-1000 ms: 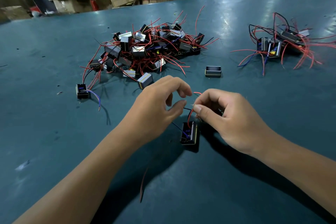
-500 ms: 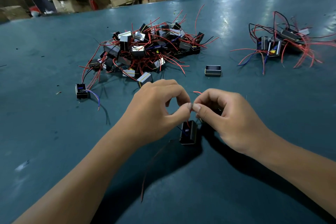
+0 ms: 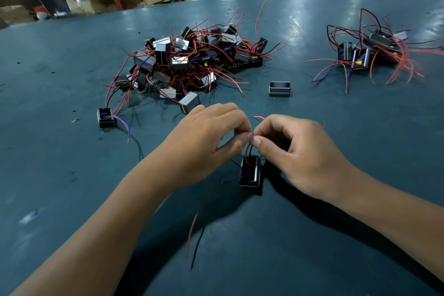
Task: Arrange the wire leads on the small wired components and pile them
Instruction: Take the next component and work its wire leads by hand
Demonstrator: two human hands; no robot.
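- The left hand point(image 3: 204, 142) and the right hand point(image 3: 302, 151) are meeting thumb tip to thumb tip, both pinching the wire leads point(image 3: 248, 150) rising from one small black component point(image 3: 250, 172).
- That component is sitting on the teal table point(image 3: 72, 175), just at 6 o'clock of the pinch.
- A big tangled pile point(image 3: 192, 60) is lying at 11 o'clock of the hands; a smaller pile point(image 3: 370, 53) is lying at 2 o'clock.
- A lone component without leads point(image 3: 280, 89) is resting at 12 o'clock, between the piles.
- Another stray component point(image 3: 105, 118) is sitting at 9 o'clock.
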